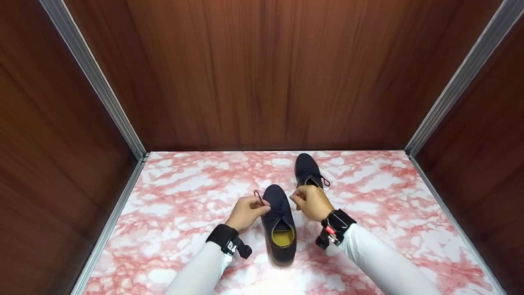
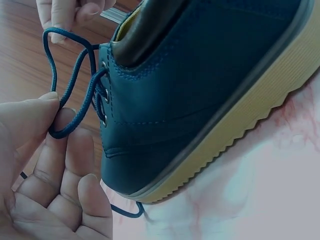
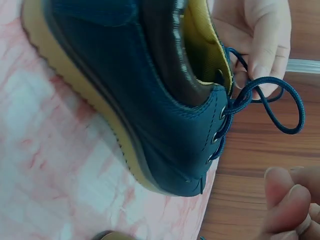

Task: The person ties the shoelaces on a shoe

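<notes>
"Navy uppers, both of them?"

"Yes, in the head view. The near shoe (image 1: 274, 217) stands upright on the pink-and-white marbled counter (image 1: 184, 246), its toe pointing away from the person. The far shoe (image 1: 306, 166) is beyond it, a little to the right, with a lace loop (image 1: 326, 181) sticking out on its right side."

"Where are the hands?"

"One on either side of the near shoe. The left hand (image 1: 247, 211) is at its left, thumb and fingers clamped on a blue lace (image 2: 64, 32), which rises from that pinch in a rounded loop. The lace runs to the metal eyelets (image 2: 106, 95) at the shoe's opening."

"And the right hand (image 1: 313, 203)?"

"On the other side, in front of the far shoe's heel end as the head camera sees it. Its fingers are bent, tips close together. Whether they have any lace between them, I cannot tell."

"What else shows on the near shoe?"

"A yellow lining (image 1: 283, 237) inside, and a tan sole (image 2: 227, 125) with a toothed lower edge. Its mouth faces the person."

"And around it all?"

"Brown wood-grain panels (image 1: 254, 73) on three sides, with grey metal strips (image 1: 460, 73) at the corners. Each wrist wears a black band (image 1: 223, 237) with a small camera, and the sleeves (image 1: 196, 266) are white."
</notes>
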`<state>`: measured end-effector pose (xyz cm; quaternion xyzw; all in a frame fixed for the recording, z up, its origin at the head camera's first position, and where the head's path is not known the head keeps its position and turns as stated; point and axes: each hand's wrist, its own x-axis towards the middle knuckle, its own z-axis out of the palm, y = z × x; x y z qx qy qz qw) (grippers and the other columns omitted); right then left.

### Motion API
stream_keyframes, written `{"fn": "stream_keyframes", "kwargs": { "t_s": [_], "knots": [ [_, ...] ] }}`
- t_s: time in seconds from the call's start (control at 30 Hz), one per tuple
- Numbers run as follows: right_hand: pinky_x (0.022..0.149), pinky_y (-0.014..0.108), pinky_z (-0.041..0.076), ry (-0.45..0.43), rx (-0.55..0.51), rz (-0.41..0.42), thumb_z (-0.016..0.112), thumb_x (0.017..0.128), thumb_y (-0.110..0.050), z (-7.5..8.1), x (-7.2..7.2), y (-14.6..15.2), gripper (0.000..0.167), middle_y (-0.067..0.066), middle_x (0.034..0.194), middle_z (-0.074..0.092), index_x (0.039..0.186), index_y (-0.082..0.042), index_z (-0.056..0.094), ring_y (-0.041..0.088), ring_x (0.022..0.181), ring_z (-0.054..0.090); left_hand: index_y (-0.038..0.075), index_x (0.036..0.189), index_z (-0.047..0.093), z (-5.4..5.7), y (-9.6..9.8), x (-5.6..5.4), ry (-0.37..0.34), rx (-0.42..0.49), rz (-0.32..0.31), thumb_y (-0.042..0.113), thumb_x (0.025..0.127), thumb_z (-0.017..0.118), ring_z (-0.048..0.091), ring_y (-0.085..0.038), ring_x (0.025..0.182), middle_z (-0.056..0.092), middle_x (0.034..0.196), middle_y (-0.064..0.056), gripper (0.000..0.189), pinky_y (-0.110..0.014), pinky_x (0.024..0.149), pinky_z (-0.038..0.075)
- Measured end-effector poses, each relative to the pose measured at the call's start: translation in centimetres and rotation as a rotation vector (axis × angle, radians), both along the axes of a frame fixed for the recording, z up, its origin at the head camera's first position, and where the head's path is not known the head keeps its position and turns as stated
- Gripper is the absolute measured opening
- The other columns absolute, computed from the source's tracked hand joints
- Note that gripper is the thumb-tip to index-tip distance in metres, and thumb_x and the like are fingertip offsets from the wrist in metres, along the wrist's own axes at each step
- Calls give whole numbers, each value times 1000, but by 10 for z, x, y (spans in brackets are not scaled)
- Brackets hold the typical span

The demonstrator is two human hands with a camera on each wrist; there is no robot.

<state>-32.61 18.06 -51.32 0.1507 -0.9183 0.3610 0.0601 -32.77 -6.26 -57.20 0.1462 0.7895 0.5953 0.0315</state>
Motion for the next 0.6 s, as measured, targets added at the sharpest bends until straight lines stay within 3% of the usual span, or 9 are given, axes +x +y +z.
{"fn": "stream_keyframes", "kwargs": {
  "t_s": [0.2,0.43,0.6],
  "knots": [
    [55,22,43,-34,43,-34,76,95,-16,-1,-11,-7,18,3,59,71,78,-9,75,4,49,55,3,104,78,-8,-3,3,-45,14,-11,15,94,78,69,-4,81,80,96,-13,16,-20,78,56],
    [55,24,43,-126,90,-77,74,97,-26,-7,-24,-13,27,2,57,70,76,-11,74,7,50,57,2,107,78,-26,-8,6,-144,135,-34,15,93,79,67,-11,81,77,91,0,20,-28,70,56],
    [55,26,45,-189,120,-94,72,99,-33,-8,-28,-18,33,-1,53,66,76,-9,76,11,50,58,-3,111,76,-37,-9,5,-205,203,-48,12,93,79,64,-7,78,72,84,10,24,-26,69,54]
  ]
}}
